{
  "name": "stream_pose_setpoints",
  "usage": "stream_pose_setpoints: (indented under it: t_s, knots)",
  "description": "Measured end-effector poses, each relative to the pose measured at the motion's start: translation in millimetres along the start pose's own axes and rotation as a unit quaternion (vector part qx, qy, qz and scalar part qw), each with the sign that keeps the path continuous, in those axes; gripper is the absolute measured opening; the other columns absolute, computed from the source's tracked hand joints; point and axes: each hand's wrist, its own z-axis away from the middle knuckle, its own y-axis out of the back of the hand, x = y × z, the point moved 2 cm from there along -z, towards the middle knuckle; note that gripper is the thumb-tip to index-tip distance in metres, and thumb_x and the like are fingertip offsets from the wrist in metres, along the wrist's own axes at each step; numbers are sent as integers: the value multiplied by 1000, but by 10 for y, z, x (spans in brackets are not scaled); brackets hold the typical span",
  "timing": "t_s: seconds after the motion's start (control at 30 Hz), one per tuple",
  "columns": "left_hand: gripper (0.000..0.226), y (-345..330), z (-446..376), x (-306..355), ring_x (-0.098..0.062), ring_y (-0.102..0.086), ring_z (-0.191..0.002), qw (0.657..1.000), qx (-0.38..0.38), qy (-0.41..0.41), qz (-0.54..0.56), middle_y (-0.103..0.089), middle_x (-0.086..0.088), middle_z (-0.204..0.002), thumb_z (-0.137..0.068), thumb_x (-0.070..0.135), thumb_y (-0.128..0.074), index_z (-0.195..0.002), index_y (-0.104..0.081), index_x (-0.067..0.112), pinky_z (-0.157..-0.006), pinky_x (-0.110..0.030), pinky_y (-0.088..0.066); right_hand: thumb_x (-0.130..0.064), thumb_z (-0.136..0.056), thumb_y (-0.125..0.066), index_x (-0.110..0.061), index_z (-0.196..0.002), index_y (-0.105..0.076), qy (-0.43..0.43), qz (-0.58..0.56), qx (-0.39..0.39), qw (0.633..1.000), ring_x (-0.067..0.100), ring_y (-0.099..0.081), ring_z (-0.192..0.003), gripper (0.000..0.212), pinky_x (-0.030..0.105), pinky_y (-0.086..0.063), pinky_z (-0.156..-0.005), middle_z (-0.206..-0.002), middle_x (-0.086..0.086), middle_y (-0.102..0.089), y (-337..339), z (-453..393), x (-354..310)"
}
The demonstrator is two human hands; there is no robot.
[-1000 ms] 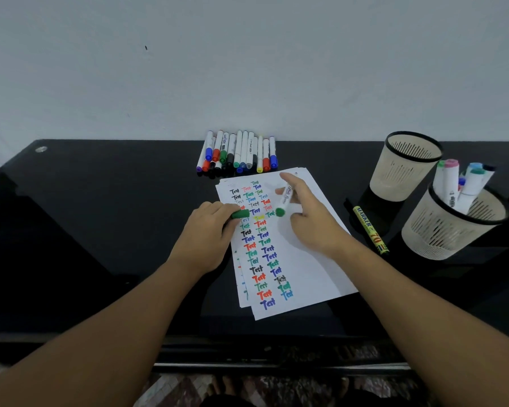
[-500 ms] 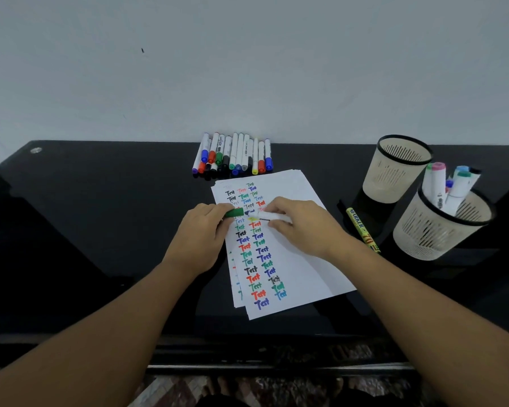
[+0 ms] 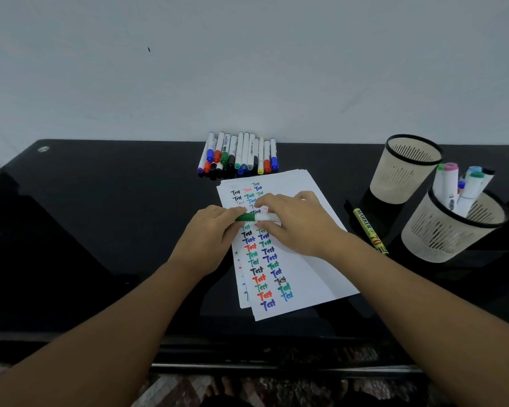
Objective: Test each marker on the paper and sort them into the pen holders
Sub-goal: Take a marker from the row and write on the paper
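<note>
Just above the paper, both hands meet on one marker, which lies level between them. The left hand pinches its green cap; the right hand curls round its white barrel. The cap sits on the barrel's end. Under them the paper is a small stack of sheets, the top one filled with columns of the word "Test" in black, green, blue and red. Beyond the paper, a row of markers lies against the wall. Right of the paper lies a yellow marker. Further right stand two holders: the far holder shows no markers, and the near holder has several standing in it. Everything rests on a black table.
</note>
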Motion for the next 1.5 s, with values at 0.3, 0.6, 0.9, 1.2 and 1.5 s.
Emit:
stream_pose_setpoints:
  t_s: [0.3, 0.6, 0.9, 1.2, 1.5]
  knots:
    - [73, -53, -34, -73, -13, -50, -125, 995, -33, 89, 7, -59, 5, -137, -92, 62, -59, -153, -40, 26, -102, -31, -42, -34, -110, -34, -46, -159, -16, -14, -83, -3, 996, 12, -59, -84, 53, 34, -53, -74, -111, -3, -59, 74, 44, -55]
    - [66, -86, -50, -105, -10, -47, -131, 996, -49, 68, -21, -59, 3, -142, -88, 66, -61, -136, -64, 20, -107, -31, -40, -32, -107, -42, -49, -152, -26, -61, -148, -15, 987, 11, -58, -68, 51, 37, -49, -59, -98, -2, -69, 17, 133, 34]
    - [69, -92, -49, -119, -10, -46, -132, 996, -57, 72, -16, -58, 4, -142, -87, 69, -59, -137, -62, 21, -108, -35, -42, -25, -104, -44, -50, -147, -27, -80, -172, 12, 982, 17, -61, -68, 52, 44, -55, -63, -97, 3, -70, -17, 223, 55]
    - [99, -66, -91, -45, -19, 0, -156, 973, -208, 90, -40, -3, 3, -170, -77, 95, -25, -160, -4, 44, -126, -47, -7, -14, -105, -41, -37, -133, -63, -197, -426, 39, 882, 7, -61, -112, 43, 23, -44, -91, -117, -9, -67, 216, 417, 136]
    - [104, -151, 121, 211, -13, 19, -153, 948, -296, 60, -102, 21, 9, -166, -74, 100, -11, -158, 12, 43, -125, -46, 9, -35, -106, -56, -28, -110, -54, -201, -446, 90, 868, 15, -69, -71, 8, 39, -56, -75, -80, -4, -68, 321, 724, 245]
